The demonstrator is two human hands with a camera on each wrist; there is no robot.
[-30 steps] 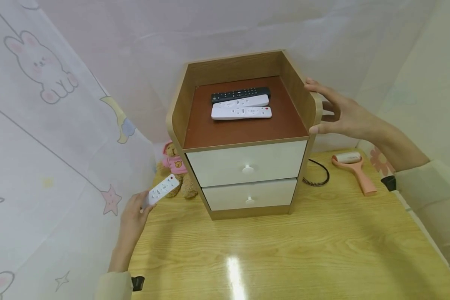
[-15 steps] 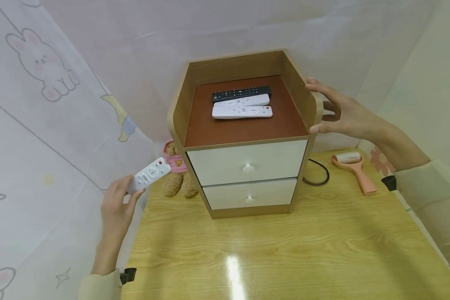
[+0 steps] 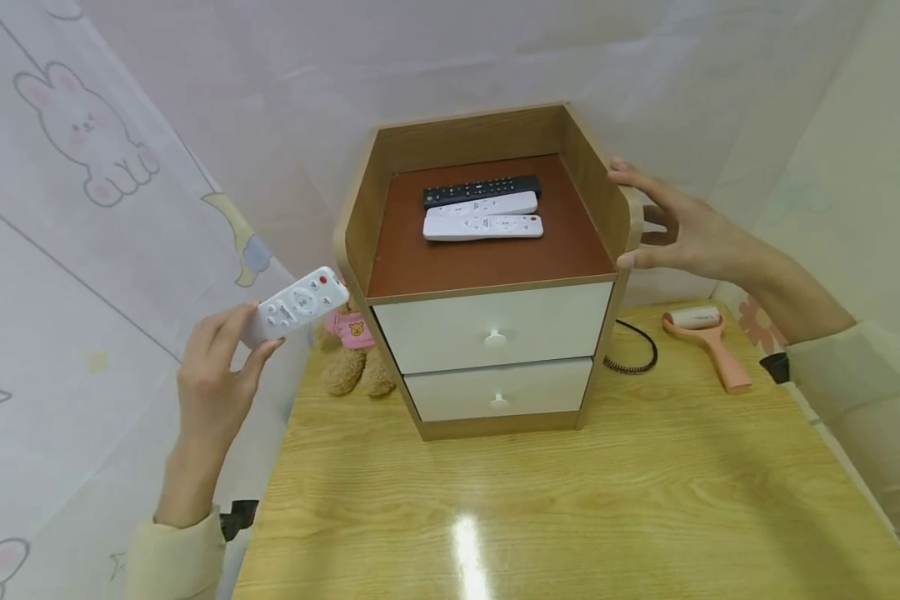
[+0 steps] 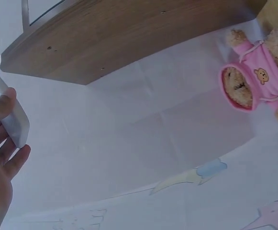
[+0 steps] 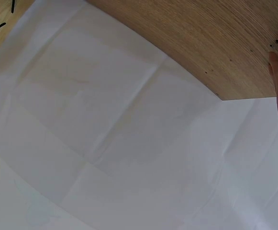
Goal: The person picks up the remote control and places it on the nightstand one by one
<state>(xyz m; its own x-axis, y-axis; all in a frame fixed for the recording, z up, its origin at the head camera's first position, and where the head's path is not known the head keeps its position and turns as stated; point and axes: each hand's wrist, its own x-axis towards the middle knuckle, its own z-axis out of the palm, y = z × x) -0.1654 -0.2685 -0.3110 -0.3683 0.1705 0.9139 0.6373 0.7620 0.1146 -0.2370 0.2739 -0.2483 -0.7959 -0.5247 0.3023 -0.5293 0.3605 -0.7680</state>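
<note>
My left hand [image 3: 217, 362] pinches the near end of a white remote control [image 3: 300, 302] with a red button, held in the air left of a small wooden drawer cabinet [image 3: 495, 325]. The same remote [image 4: 14, 117] shows at the left edge of the left wrist view. My right hand [image 3: 690, 229] rests against the cabinet's right side panel, thumb near its front edge and fingers spread along it. On the cabinet's brown top lie a black remote [image 3: 482, 190] and two white remotes, the front white one [image 3: 483, 227] overlapping the one behind.
A teddy bear [image 3: 352, 329] in a pink top sits left of the cabinet, partly behind the held remote. A lint roller [image 3: 712, 337] with an orange handle and a black coiled cord [image 3: 637, 362] lie on the wooden table [image 3: 540, 508] at right. Both cabinet drawers are closed.
My left hand has moved up and to the left with the white remote, now level with the cabinet's top front edge. My right hand has stayed at the side panel.
</note>
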